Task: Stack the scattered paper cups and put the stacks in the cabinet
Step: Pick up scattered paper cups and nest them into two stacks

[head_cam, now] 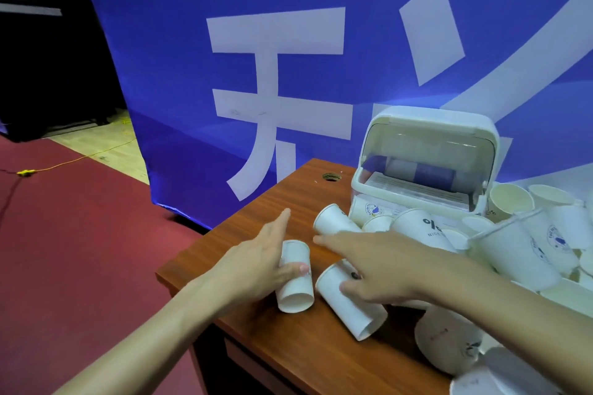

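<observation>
Left hand [256, 261] thumb-clamps a fallen cup [295, 285] front-left of the cabinet [426, 120], right hand [382, 263] splayed loose over the second cup [353, 311] nearer it — advise aligning base to mouth, nesting straight — skew likely crumples rims.

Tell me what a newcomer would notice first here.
A huge blue banner with white characters fills the background. White paper cups lie heaped on the wooden desk's right, before a white cabinet, lid raised. Nearer, the left hand holds one toppled cup; the right hand reaches alongside.
</observation>
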### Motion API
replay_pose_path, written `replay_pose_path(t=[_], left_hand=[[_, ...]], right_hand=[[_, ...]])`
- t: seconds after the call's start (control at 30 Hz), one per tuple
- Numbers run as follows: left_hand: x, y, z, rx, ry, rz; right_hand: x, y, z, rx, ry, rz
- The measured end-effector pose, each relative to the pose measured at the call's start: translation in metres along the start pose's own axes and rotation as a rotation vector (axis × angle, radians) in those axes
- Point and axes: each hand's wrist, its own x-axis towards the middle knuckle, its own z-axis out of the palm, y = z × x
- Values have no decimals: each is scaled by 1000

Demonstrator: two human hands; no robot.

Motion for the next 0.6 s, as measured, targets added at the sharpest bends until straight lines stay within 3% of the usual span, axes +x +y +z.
replay_pose_path(t=[0.1, 0.17, 0.3, 0.5, 0.6], left_hand=[[8, -1, 0, -41, -41, -34], [7, 0, -7, -49, 23, 3], [4, 7, -22, 174, 130, 108], [3, 7, -17, 315, 147, 116], [1, 4, -14, 311, 135, 77]], right_hand=[[8, 3, 1, -16, -63, 9], [8, 6, -1, -31, 33, 19], [3, 14, -10, -56, 216, 74], [-3, 11, -9, -82, 323, 128], [0, 11, -4, -89, 295, 114]])
